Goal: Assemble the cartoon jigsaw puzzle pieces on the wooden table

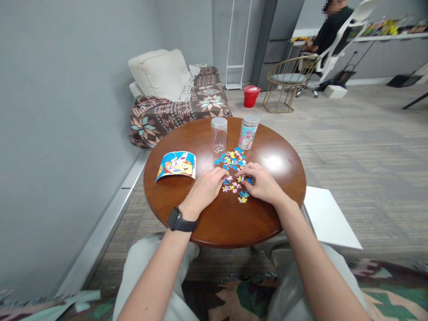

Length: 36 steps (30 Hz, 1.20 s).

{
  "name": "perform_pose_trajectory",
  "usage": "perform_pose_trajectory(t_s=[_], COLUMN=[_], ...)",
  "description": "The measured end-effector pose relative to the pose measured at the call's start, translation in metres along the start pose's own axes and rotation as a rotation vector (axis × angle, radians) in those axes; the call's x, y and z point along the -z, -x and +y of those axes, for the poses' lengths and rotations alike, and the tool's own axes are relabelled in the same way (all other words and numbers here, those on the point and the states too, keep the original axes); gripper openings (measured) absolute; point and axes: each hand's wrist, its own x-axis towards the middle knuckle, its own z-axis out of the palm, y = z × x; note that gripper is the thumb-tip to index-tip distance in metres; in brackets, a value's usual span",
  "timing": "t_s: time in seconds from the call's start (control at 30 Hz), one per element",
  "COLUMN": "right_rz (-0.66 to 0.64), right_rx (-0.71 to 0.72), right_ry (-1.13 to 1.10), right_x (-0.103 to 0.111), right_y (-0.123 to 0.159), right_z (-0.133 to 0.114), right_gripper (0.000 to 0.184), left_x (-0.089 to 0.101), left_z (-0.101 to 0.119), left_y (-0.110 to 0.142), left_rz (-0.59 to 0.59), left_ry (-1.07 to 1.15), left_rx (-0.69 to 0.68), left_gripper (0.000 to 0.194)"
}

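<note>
Loose jigsaw puzzle pieces (232, 159) in blue, yellow and pink lie in a heap on a round brown table (214, 227). Nearer to me is a smaller spread of puzzle pieces (231, 187), mostly pink and yellow, with blue ones at the right. My left hand (210, 183), with a black watch at the wrist, comes in from the left; its fingers are closed at a pink piece, partly hiding it. My right hand (262, 182) bends over the spread from the right, thumb and forefinger curled around a piece. A curved picture sheet (177, 165) with cartoon figures lies left of my hands.
Behind the heap stand a clear lidded jar (219, 135) and a second jar with a printed label (248, 133). Beyond the table are a patterned couch (147, 122), a red bin (250, 96) and a gold wire chair (287, 80). A person (334, 33) sits at the back right.
</note>
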Motion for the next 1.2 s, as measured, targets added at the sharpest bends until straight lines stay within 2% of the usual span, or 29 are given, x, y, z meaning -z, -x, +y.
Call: perform_pose_trajectory(t_s=[0.77, 1.2], right_rz=[-0.01, 0.011], right_rx=[0.022, -0.009], right_ry=[-0.029, -0.063], right_x=[0.0001, -0.0022], right_y=[-0.0025, -0.0001], right_z=[0.0009, 0.0031], right_gripper=[0.018, 0.033], left_x=[0.0037, 0.0023], left_z=[0.0044, 0.0027], left_y=[-0.0014, -0.0006], left_rz=[-0.023, -0.033], left_ry=[-0.107, -0.099], left_rx=[0.049, 0.037], left_gripper=[0.009, 0.012])
